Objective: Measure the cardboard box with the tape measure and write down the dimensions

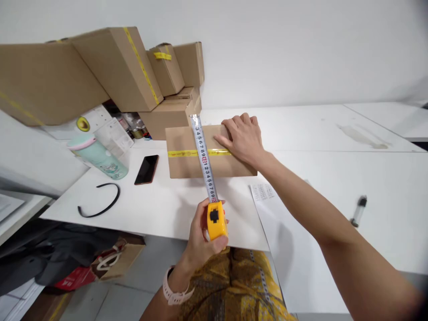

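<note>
A flat cardboard box (187,167) with a yellow tape strip lies on the white table (160,209). My left hand (200,236) is closed around a yellow tape measure (216,220) near the table's front edge. Its white blade (203,156) stretches away from me across the top of the box, past the far edge. My right hand (244,136) rests on the right part of the box top, fingers laid flat and thumb near the yellow strip.
Stacked cardboard boxes (110,71) fill the back left. A mint bottle (96,156), a black phone (146,169) and a black curved band (100,205) lie left of the box. A printed sheet (264,192) and a small vial (359,209) lie to the right. Bags sit on the floor.
</note>
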Tool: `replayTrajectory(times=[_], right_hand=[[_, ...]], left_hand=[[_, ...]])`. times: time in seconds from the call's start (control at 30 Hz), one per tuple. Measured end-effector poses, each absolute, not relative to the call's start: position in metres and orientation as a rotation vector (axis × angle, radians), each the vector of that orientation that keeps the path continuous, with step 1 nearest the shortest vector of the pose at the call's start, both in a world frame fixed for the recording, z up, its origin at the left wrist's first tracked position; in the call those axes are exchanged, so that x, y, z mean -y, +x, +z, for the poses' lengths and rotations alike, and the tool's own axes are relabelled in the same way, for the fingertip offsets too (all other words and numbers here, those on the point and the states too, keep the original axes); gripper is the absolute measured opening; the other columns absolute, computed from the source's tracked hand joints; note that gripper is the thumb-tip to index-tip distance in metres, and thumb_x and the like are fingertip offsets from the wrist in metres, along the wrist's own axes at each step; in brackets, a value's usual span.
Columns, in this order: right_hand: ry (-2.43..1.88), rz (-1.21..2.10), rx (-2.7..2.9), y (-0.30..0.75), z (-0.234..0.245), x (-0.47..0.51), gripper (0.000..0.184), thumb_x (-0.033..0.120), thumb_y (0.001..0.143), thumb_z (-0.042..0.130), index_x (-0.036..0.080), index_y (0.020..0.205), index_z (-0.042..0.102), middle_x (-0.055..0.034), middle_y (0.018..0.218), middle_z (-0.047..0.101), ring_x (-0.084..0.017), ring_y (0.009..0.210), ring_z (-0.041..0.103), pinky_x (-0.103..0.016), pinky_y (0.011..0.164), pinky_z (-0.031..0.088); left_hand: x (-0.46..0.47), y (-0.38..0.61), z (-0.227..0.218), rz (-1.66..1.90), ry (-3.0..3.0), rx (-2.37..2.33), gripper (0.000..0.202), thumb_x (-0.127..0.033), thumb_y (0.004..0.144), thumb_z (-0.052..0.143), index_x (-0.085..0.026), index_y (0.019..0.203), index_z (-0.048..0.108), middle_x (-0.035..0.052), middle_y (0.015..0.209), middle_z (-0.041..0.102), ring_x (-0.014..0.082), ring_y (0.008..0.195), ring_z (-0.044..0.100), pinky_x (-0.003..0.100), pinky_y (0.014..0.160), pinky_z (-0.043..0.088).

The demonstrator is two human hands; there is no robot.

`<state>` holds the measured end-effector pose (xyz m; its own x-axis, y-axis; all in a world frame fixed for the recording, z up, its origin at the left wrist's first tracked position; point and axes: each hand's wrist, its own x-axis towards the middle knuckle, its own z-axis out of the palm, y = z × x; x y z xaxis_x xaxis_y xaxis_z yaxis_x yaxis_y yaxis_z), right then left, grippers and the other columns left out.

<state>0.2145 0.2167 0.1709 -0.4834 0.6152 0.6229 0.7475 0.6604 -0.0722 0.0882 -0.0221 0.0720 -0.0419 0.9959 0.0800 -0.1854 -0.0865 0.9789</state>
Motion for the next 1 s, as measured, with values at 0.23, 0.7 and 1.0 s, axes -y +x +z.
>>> replayTrajectory(times=[0.23,0.7,1.0], right_hand=[[-1.020,-0.164,2.339,0.228,0.109,-0.146,0.044,0.045,0.103,0.040,0.024,0.139,0.056,-0.0138,0.142,0.058,-0.034,0.126,0.047,-0.050,0.103,0.032],[-1.058,1.062,1.504,0.363,0.127,-0.065,0.028,0.053,0.089,0.069,0.028,0.100,0.076,-0.0014,0.073,0.060,-0.016,0.062,0.055,-0.034,0.058,0.051],[-1.012,1.220,1.799,0.324,0.066,-0.007,0.023,0.041,0.098,0.057,0.028,0.113,0.067,-0.0031,0.084,0.071,-0.019,0.073,0.067,-0.035,0.063,0.055]], left_hand=[[0.057,0.092,0.058,1.237,1.109,-1.031,0.077,-0.040,0.067,0.084,-0.028,0.133,0.048,0.0118,0.135,0.057,0.0213,0.095,0.062,0.035,0.081,0.057],[0.074,0.093,0.051,0.600,1.733,-1.217,0.089,-0.026,0.061,0.082,-0.028,0.142,0.046,0.0119,0.140,0.058,0.0354,0.124,0.058,0.050,0.105,0.048],[0.060,0.104,0.051,0.818,1.685,-1.332,0.078,-0.032,0.072,0.081,-0.028,0.141,0.045,0.0119,0.134,0.063,0.0322,0.120,0.063,0.044,0.098,0.052]])
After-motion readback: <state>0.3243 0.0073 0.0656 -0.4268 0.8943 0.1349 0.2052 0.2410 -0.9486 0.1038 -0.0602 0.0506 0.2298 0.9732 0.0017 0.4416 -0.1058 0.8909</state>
